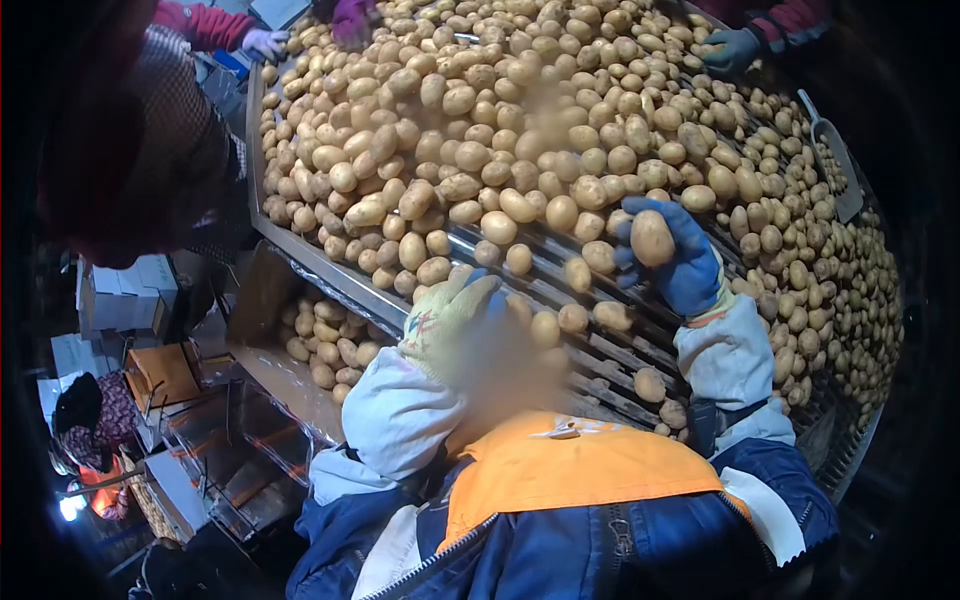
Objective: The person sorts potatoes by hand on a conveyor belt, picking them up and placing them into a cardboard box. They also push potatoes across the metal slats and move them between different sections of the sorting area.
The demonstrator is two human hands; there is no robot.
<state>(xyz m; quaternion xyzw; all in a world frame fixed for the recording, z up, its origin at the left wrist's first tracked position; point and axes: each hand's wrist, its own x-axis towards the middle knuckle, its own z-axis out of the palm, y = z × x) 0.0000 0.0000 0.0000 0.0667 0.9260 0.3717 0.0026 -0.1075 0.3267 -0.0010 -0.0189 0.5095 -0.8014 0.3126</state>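
Blue-gloved, the worker's right hand (672,262) closes around a tan, oval potato (652,238), lifted just above the metal roller conveyor (600,360) at a sorting line. The left hand (445,315), in a yellow knit glove, rests near the rollers beside loose potatoes; motion blur hides whether it grips anything, so its hold cannot be told. The potato looks firm, fairly dense and dry-skinned, likely to bruise if dropped rather than to slip; a full wrap around its broad middle, as here, seems the surest hold. A heaped mass of pale-brown potatoes (480,120) covers the belt beyond, where co-workers' gloved hands (735,48) also reach in.
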